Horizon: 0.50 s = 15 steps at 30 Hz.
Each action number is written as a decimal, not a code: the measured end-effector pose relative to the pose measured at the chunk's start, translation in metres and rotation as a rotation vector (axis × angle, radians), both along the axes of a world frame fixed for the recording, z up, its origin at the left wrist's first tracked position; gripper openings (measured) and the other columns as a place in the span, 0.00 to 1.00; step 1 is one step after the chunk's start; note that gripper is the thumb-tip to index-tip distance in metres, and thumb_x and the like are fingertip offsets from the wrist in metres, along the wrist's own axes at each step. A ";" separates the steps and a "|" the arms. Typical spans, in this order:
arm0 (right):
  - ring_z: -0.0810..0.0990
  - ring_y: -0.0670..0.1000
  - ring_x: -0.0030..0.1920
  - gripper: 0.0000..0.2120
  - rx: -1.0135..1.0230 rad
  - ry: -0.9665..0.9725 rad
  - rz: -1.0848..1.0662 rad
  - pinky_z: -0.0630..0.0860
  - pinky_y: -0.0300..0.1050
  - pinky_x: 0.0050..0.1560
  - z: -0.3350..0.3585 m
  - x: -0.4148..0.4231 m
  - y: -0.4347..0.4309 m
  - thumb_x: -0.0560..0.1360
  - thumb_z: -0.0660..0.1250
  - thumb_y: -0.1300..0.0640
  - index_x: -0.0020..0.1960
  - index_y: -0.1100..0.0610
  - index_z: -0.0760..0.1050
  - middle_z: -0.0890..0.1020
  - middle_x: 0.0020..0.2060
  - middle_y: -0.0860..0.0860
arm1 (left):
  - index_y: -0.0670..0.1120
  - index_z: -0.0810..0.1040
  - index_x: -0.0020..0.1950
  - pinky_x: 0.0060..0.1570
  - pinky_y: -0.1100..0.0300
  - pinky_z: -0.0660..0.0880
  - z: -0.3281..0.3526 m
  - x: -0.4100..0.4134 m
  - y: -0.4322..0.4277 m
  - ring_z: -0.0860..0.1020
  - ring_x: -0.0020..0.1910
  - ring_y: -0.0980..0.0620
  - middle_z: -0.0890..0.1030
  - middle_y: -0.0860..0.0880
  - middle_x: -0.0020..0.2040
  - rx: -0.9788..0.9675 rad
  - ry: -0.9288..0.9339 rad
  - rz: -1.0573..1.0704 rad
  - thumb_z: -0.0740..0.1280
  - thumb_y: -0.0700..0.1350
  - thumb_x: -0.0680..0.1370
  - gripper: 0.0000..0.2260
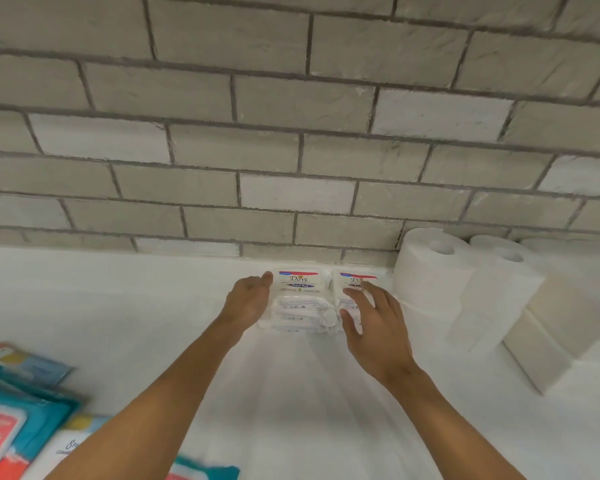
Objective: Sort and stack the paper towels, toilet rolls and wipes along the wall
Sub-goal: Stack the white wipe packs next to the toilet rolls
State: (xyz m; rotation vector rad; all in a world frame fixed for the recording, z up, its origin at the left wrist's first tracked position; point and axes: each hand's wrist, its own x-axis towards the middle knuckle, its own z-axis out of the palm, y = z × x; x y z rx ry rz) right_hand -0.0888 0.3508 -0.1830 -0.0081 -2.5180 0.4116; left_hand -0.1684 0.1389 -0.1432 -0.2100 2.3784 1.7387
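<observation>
Two stacks of white Dove wipes packs stand side by side against the brick wall: the left stack [300,299] and the right stack [355,282]. My left hand [248,301] lies flat against the left side of the left stack, fingers together. My right hand [371,322] hovers over the front of the right stack with its fingers spread, partly hiding it. To the right of the stacks, white toilet rolls [433,271] are stacked two high along the wall.
Teal, blue and red wipes packs [21,420] lie loose at the bottom left of the white surface [118,306]. More white rolls and paper packs [548,317] fill the right side. The grey brick wall [291,116] rises behind everything.
</observation>
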 end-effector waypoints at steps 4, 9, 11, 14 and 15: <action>0.74 0.56 0.64 0.15 -0.123 -0.035 0.058 0.71 0.52 0.65 0.019 0.021 -0.016 0.76 0.67 0.54 0.62 0.53 0.76 0.76 0.63 0.53 | 0.46 0.80 0.58 0.68 0.48 0.70 0.016 0.028 -0.027 0.76 0.62 0.44 0.80 0.49 0.59 0.051 0.074 -0.083 0.63 0.51 0.81 0.12; 0.75 0.50 0.61 0.13 -0.300 -0.090 0.106 0.70 0.41 0.60 0.054 0.053 -0.051 0.77 0.67 0.54 0.61 0.52 0.76 0.78 0.59 0.49 | 0.51 0.79 0.59 0.65 0.56 0.71 0.040 0.077 -0.067 0.76 0.63 0.49 0.80 0.50 0.62 0.040 0.170 -0.150 0.64 0.46 0.81 0.08; 0.74 0.44 0.58 0.12 -0.351 -0.120 0.128 0.66 0.32 0.56 0.065 0.069 -0.070 0.77 0.67 0.54 0.60 0.50 0.77 0.77 0.57 0.45 | 0.52 0.79 0.59 0.57 0.60 0.72 0.045 0.096 -0.085 0.78 0.60 0.52 0.81 0.52 0.60 0.007 0.191 -0.176 0.65 0.46 0.80 0.09; 0.72 0.39 0.52 0.10 -0.433 -0.142 0.149 0.64 0.25 0.50 0.072 0.097 -0.097 0.77 0.67 0.52 0.59 0.47 0.77 0.77 0.54 0.40 | 0.53 0.79 0.62 0.45 0.68 0.71 0.046 0.121 -0.112 0.78 0.51 0.61 0.81 0.57 0.56 -0.105 0.233 -0.243 0.66 0.49 0.80 0.11; 0.72 0.39 0.53 0.10 -0.454 -0.150 0.154 0.65 0.27 0.52 0.073 0.106 -0.105 0.77 0.67 0.52 0.59 0.47 0.77 0.77 0.54 0.40 | 0.54 0.79 0.62 0.43 0.70 0.71 0.047 0.128 -0.121 0.78 0.49 0.63 0.81 0.58 0.55 -0.139 0.251 -0.266 0.66 0.49 0.80 0.11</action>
